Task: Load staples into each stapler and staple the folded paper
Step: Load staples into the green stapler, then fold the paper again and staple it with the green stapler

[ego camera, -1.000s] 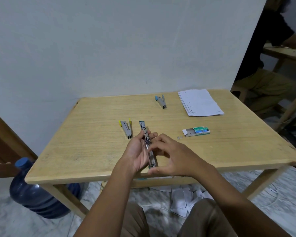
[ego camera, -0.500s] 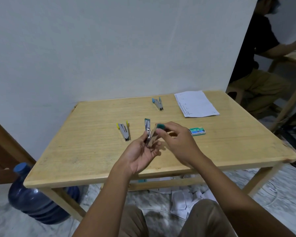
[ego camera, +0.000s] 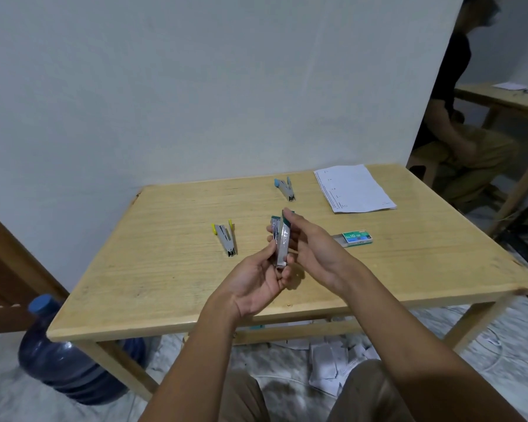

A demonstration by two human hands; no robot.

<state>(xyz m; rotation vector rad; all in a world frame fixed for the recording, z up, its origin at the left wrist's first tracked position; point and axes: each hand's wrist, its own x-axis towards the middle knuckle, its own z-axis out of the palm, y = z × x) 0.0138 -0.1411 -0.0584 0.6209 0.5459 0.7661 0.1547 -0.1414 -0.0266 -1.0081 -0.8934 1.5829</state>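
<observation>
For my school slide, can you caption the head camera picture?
Both hands hold a green-tipped stapler above the wooden table, closing it.

Two staplers (ego camera: 224,238) left, paper (ego camera: 354,188) far right, staple box (ego camera: 355,239) right, on table (ego camera: 165,284)
</observation>
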